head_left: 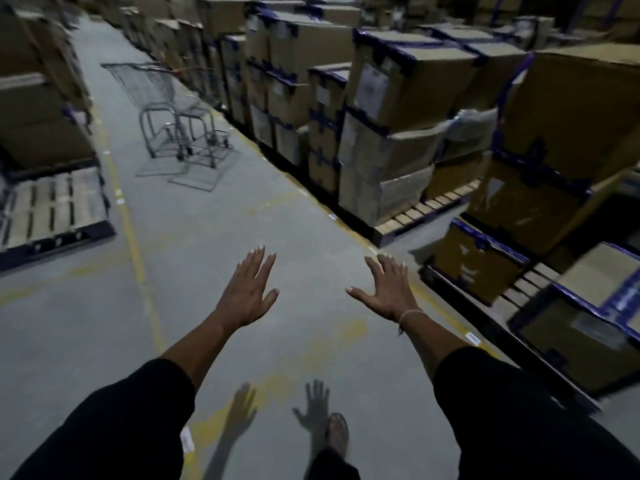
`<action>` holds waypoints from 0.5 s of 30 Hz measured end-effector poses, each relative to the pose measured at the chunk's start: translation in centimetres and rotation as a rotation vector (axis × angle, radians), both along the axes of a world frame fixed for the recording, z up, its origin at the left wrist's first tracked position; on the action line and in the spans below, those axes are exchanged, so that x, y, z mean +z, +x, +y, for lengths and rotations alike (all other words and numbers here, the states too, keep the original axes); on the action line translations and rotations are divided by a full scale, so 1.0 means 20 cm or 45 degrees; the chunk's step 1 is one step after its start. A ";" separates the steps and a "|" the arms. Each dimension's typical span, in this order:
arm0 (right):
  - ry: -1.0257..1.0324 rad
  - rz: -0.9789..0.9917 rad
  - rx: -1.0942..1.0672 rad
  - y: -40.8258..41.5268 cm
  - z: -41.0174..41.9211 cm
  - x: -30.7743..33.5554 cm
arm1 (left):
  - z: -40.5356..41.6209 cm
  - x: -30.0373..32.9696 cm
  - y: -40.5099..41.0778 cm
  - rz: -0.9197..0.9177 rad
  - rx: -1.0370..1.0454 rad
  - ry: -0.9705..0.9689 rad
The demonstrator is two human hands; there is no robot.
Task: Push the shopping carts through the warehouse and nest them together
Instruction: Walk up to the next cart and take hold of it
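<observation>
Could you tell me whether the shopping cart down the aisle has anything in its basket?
Empty: the shopping cart shows only floor and boxes through its wire basket, though the view is blurred.

Wire-metal shopping carts (166, 109), matt concrete floor (242, 216), cardboard boxes (398, 88), wooden pallet (52, 206).

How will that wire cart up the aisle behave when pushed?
The shopping cart sits on small wheels on smooth grey floor, so it will probably roll easily. Its open wire basket looks empty, so likely light. It may drift toward the cardboard boxes close alongside.
</observation>
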State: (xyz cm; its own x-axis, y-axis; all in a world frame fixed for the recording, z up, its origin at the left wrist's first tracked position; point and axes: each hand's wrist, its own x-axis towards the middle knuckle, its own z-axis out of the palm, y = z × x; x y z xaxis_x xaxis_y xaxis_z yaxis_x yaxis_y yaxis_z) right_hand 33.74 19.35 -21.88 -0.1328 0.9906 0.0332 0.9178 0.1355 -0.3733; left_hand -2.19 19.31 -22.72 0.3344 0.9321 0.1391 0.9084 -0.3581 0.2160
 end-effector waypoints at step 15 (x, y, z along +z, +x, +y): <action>0.016 0.052 0.294 -0.54 1.64 0.12 | 1.15 0.12 -0.52 -0.018 0.397 0.024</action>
State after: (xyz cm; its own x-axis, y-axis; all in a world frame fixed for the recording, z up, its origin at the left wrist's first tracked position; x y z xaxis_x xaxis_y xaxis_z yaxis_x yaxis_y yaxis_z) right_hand 22.97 52.12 -19.55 -0.3541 0.9336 0.0550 0.8461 0.3449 -0.4063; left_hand -12.50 42.32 -20.39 0.0304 0.9867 0.1600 0.9720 -0.0665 0.2253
